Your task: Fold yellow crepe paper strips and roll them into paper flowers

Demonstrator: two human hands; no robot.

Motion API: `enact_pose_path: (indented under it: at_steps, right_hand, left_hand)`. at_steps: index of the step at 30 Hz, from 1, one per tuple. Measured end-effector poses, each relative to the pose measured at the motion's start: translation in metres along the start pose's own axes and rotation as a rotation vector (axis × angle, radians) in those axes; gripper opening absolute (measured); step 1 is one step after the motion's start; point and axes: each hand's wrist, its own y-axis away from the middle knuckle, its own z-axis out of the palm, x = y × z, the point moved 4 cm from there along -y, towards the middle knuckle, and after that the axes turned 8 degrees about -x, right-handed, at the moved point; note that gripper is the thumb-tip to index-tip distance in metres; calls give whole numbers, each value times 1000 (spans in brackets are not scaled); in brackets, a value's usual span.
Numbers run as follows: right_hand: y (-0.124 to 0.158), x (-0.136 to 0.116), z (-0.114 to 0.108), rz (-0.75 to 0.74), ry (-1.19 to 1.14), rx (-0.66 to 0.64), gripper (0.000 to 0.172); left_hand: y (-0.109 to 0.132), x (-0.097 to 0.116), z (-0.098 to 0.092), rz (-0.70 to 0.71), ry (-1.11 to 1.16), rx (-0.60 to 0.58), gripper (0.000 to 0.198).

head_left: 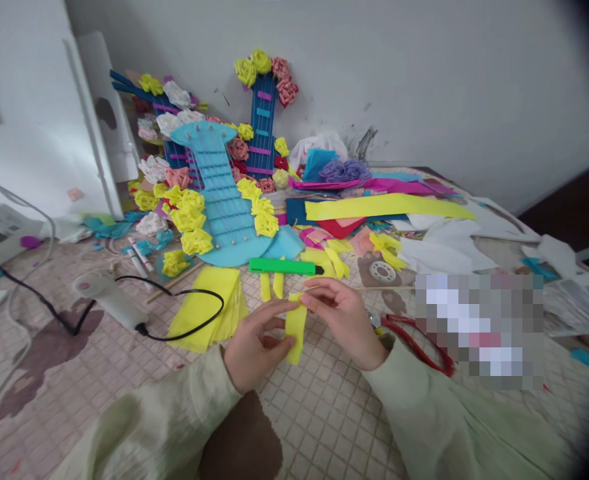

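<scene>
A short yellow paper strip [295,333] hangs upright between my two hands over the table. My left hand [259,340] pinches its left edge between thumb and fingers. At its top end my right hand [339,317] is closed, fingertips on the strip. A thin wooden stick [389,288] runs out to the right from behind my right hand; whether the fingers grip it too I cannot tell. Just beyond my hands lie a green utility knife [284,267] and small yellow strips [265,287]. A stack of yellow sheets [204,307] lies left of my left hand.
Red-handled pliers [419,343] lie right of my right hand. A white glue gun [109,300] with a black cord is at the left. Behind stand a light-blue paper guitar shape [224,193] with yellow flowers and a dark-blue one [263,120]. A white reel [383,271] sits behind the stick.
</scene>
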Motion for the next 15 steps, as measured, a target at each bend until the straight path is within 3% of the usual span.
enact_pose_path:
  at_steps: [3,8,15]
  right_hand:
    - [0,0,0,18,-18,9,27]
    - [-1,4,3,48,-21,-100,29]
    - [-1,5,1,40,-5,-55,28]
  left_hand:
    - [0,-1,-1,2,-5,20,40]
    - [-1,-1,-4,29,-12,45,41]
    - [0,-1,-4,34,-34,52,41]
